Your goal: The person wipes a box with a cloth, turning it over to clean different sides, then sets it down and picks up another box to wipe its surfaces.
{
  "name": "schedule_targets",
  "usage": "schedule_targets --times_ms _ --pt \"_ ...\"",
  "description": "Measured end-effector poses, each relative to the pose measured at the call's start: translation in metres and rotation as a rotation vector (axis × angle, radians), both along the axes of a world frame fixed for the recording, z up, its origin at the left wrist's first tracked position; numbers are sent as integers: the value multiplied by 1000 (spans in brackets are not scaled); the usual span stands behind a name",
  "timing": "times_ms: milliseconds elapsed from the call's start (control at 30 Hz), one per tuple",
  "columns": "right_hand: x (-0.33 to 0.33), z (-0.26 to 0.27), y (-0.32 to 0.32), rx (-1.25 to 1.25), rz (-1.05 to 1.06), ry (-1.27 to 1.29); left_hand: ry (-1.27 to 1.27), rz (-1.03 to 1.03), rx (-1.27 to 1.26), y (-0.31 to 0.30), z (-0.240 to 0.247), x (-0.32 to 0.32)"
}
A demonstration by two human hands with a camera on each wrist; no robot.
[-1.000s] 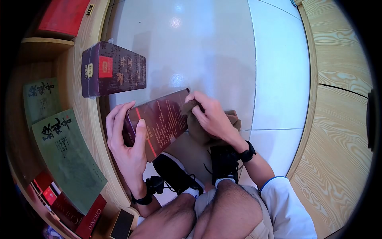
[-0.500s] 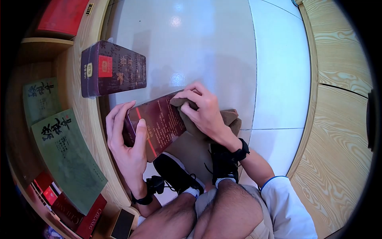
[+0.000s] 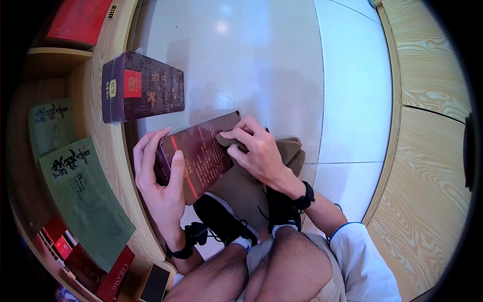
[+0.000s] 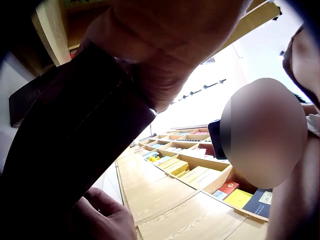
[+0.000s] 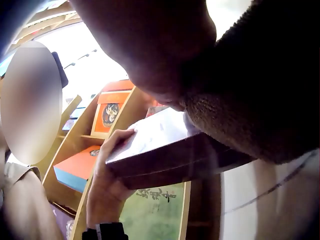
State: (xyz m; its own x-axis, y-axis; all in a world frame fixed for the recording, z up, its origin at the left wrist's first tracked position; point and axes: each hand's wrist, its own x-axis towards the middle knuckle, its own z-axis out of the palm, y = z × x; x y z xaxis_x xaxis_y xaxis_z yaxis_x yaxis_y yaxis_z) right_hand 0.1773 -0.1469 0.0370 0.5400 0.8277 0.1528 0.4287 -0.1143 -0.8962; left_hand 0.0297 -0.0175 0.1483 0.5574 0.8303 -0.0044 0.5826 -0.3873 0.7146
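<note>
My left hand (image 3: pixel 163 176) grips one end of a dark maroon box (image 3: pixel 201 151), thumb on its printed face and fingers round the far edge. Gold characters and a red stripe mark that face. My right hand (image 3: pixel 259 151) pinches a brown cloth (image 3: pixel 287 151) against the box's other end, and the rest of the cloth hangs below the hand. In the right wrist view the fuzzy cloth (image 5: pixel 230 125) lies over the edge of the box (image 5: pixel 165 165). A second maroon box (image 3: pixel 146 88) with a red label stands beyond the left hand.
On the left, a wooden shelf (image 3: pixel 113 166) holds green packages (image 3: pixel 85 196) and red boxes (image 3: pixel 115 274). Wooden cabinet doors (image 3: pixel 422 201) line the right side. Between them runs a tiled floor (image 3: pixel 271 60), with the person's black shoes (image 3: pixel 221 216) below the box.
My right hand has moved with the cloth from the box's far corner inward over its printed face, then slightly down. The left hand and the box stay in place.
</note>
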Motion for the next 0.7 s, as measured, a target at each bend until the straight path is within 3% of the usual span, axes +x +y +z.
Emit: schedule_targets --times_ms 467,533,700 --pt "28 0 -9 -51 -89 311 -4 13 17 0 -1 1" --pt "38 4 -14 -268 74 293 -5 16 17 0 -1 1" --pt "49 11 -15 -351 48 450 -7 13 -4 0 -1 -1"
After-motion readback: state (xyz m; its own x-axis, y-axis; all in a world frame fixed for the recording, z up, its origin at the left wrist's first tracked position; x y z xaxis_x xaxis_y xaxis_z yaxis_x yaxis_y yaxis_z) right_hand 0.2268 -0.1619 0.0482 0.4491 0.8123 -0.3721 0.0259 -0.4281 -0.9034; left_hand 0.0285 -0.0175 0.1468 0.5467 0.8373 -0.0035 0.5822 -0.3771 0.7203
